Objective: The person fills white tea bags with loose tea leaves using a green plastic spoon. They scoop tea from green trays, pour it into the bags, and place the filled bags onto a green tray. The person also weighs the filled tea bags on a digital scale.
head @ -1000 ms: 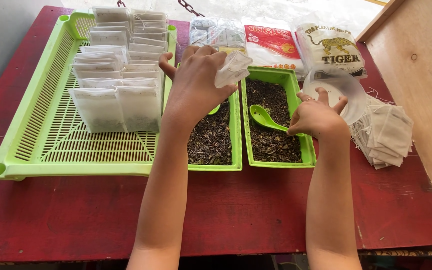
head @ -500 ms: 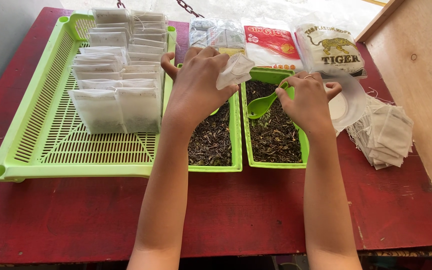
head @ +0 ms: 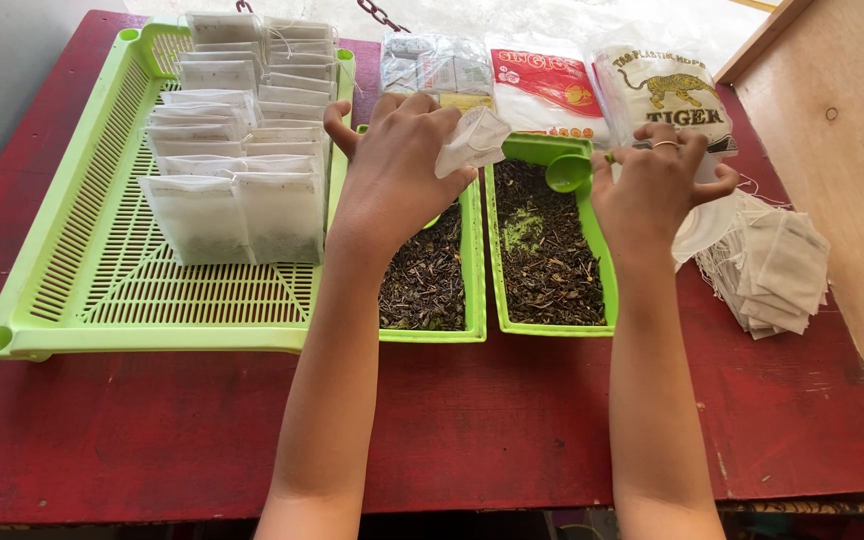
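Note:
My left hand (head: 399,165) hovers over the left green tray of loose dark tea leaves (head: 428,285) and pinches a small white filter bag (head: 470,140) by its top. My right hand (head: 655,180) is above the far end of the right green tray of tea leaves (head: 550,250) and holds a green plastic scoop (head: 569,172), its bowl pointing left toward the bag. The scoop sits a little right of and below the bag, not touching it.
A large green slotted tray (head: 82,260) on the left holds several filled white bags (head: 237,130) in rows. A heap of empty white bags (head: 777,265) lies at the right. Three plastic packets (head: 552,90) stand at the back of the red table (head: 492,420). A wooden board (head: 842,130) borders the right.
My right hand has lifted the green scoop out of the right tray's leaves and carried it up and toward the far end, near the bag. My left hand has kept the bag almost still.

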